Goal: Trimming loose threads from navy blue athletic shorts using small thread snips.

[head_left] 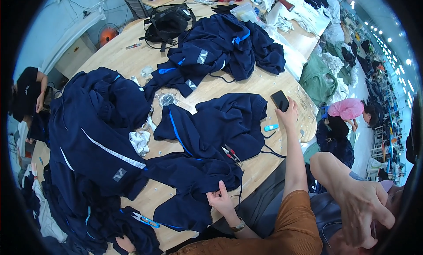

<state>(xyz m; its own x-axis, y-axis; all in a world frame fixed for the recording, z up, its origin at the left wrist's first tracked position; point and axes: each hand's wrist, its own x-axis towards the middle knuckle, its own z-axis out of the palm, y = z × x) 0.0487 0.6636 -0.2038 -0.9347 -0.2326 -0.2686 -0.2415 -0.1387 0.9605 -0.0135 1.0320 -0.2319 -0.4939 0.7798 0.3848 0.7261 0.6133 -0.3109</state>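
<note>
My right hand (286, 113), its arm in a brown sleeve, grips a black smartphone (280, 101) over the right side of the table. My left hand (221, 201), with a wristwatch, has its thumb up and fingers curled at the edge of a navy garment (194, 171). Red-handled thread snips (231, 154) lie on this crumpled cloth, just beyond my left hand. A small light-blue object (271, 127) rests on the wood below the phone. Blue-handled thread snips (146, 219) lie to the left, near the table's front.
Navy garments are heaped on the left (97, 122) and at the back (216, 43) of the wooden table (119, 56), near a black bag (169, 23). A co-worker's raised arm (352, 197) is close on my right; another person's hand (125, 243) touches cloth at the lower left.
</note>
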